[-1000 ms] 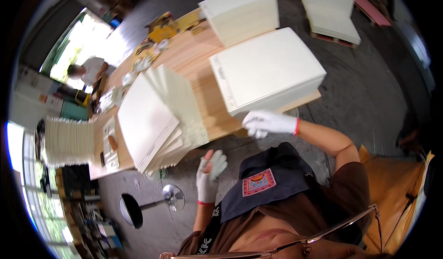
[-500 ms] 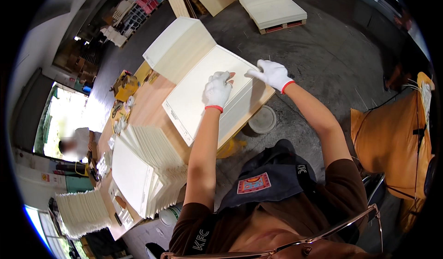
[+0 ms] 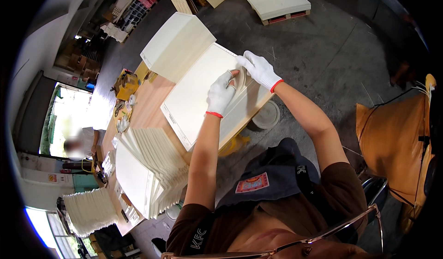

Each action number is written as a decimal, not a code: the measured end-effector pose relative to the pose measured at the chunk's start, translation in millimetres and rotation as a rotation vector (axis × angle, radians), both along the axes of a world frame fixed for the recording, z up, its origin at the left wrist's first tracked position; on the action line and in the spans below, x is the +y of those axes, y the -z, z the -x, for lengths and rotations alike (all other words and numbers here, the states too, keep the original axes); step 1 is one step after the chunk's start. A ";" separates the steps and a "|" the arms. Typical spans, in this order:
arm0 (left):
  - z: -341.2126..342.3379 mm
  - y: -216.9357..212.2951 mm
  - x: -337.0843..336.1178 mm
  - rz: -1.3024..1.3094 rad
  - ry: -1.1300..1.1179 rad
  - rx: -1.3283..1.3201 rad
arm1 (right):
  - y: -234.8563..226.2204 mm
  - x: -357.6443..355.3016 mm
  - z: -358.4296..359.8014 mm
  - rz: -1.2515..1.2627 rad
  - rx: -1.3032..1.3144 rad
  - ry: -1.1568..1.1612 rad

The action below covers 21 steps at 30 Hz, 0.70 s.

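Observation:
A thick stack of large cream-white paper sheets (image 3: 191, 93) lies on the wooden table, slanted away from me. Both my hands wear white knitted gloves with red cuffs. My left hand (image 3: 221, 94) rests over the stack, bare fingertips curled against the raised edges of several sheets. At the stack's right edge, my right hand (image 3: 258, 69) is closed on the sheets' edge, its thumb side toward my left hand. Between the hands the sheets bow upward. Behind them stands a folded-over pile of sheets (image 3: 180, 44), leaning up from the far end.
A fanned sheet stack (image 3: 152, 166) sits on the near left of the table (image 3: 150, 102); another stack (image 3: 90, 213) is beyond it. Tools and a yellow box (image 3: 127, 86) line the far left edge. A round lidded bucket (image 3: 266, 116) stands below; an orange sack (image 3: 392, 139) is at right.
My right hand has moved left onto the sheets' edge and closed there. The sheets between my hands now bend upward. My left hand has shifted slightly, fingers at the bent edges.

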<state>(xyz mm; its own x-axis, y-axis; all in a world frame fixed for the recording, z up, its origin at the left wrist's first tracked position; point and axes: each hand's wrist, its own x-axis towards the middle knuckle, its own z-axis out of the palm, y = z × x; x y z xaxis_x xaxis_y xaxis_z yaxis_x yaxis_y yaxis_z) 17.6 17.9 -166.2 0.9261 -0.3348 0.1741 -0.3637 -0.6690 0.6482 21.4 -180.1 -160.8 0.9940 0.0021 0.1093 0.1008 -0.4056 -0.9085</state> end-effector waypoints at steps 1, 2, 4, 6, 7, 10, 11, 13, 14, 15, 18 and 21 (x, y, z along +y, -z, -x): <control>0.4 -1.9 0.6 0.023 0.011 0.013 | 1.3 0.1 1.3 -0.029 0.007 0.027; 1.1 -3.7 0.7 0.048 0.013 0.024 | 2.3 0.0 2.0 -0.023 -0.045 0.032; 3.2 -6.4 -0.4 0.052 0.043 0.025 | 4.0 -0.9 2.6 0.007 -0.076 0.034; 4.6 -8.1 -1.8 0.037 0.043 0.029 | 5.8 -1.1 2.3 0.015 -0.098 0.037; 4.6 -8.5 -2.3 0.019 0.034 0.032 | 6.8 -1.0 2.0 0.010 -0.108 0.040; 3.1 -8.1 -2.6 0.048 0.041 0.057 | 9.7 -0.5 1.4 0.001 -0.127 0.046; 2.4 -7.7 -2.3 0.064 0.043 0.071 | 10.5 -0.4 1.3 -0.004 -0.122 0.049; 2.5 -6.8 -1.6 0.106 0.077 0.032 | 11.8 -0.3 1.6 0.006 -0.115 0.048; 2.7 -6.8 -1.5 0.094 0.057 0.051 | 12.1 -0.3 1.7 0.001 -0.107 0.057; 4.5 -6.7 -1.4 0.120 0.051 0.003 | 12.5 -0.1 2.1 0.016 -0.111 0.051; 10.6 -8.8 -3.2 0.073 -0.035 -0.065 | 13.4 0.7 2.7 0.032 -0.133 0.051; 13.4 -13.7 -5.6 -0.006 -0.016 -0.114 | 14.2 1.2 1.6 0.048 -0.157 0.049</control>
<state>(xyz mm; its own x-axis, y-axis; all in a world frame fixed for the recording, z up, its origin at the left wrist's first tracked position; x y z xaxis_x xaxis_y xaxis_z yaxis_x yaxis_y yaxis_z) 4.2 12.2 -152.5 0.9057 -0.3212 0.2768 -0.4239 -0.6791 0.5992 19.8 -179.0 -175.0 0.9637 -0.0365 0.2643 0.2193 -0.4562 -0.8625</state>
